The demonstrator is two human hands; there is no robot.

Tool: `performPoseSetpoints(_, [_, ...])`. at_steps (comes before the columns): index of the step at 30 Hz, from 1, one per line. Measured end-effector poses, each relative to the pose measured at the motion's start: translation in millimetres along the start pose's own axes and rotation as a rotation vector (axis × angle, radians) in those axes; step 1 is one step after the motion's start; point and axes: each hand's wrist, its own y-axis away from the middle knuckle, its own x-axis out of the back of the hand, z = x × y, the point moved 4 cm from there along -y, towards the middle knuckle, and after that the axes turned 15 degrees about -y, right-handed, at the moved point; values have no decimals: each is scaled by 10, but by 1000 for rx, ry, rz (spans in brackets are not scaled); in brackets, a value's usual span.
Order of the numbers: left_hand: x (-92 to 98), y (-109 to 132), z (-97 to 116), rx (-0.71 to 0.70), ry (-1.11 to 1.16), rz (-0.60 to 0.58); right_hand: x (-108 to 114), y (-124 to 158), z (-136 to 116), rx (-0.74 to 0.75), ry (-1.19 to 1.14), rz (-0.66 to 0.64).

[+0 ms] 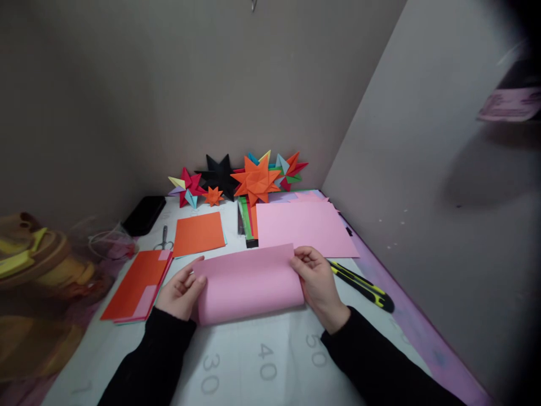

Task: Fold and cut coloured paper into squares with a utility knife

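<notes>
A pink paper sheet [247, 282] lies bent over on itself on the white cutting mat [262, 361], its fold rounded toward me. My left hand [181, 293] pinches its left edge. My right hand [316, 279] grips the right edge, fingers curled over the top layer. Both sleeves are black.
A flat pink sheet [304, 228] lies behind, an orange square [198, 233] and an orange-and-pink paper stack [137, 285] to the left. Scissors [164, 239], a yellow-black utility knife [363, 285], coloured strips [247, 223] and several folded paper stars [256, 179] line the back wall. A wall stands close on the right.
</notes>
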Motion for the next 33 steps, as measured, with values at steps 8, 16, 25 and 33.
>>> performPoseSetpoints(8, [10, -10, -22, 0, -14, 7, 9, -7, 10, -2, 18, -3])
performPoseSetpoints(16, [4, -2, -13, 16, 17, -4, 21, -14, 21, 7, 10, -5])
performPoseSetpoints(25, [-8, 24, -7, 13, -52, 5, 60, -24, 23, 20, 51, 30])
performPoseSetpoints(33, [-28, 37, -15, 17, -25, 0, 74, -33, 33, 20, 50, 34])
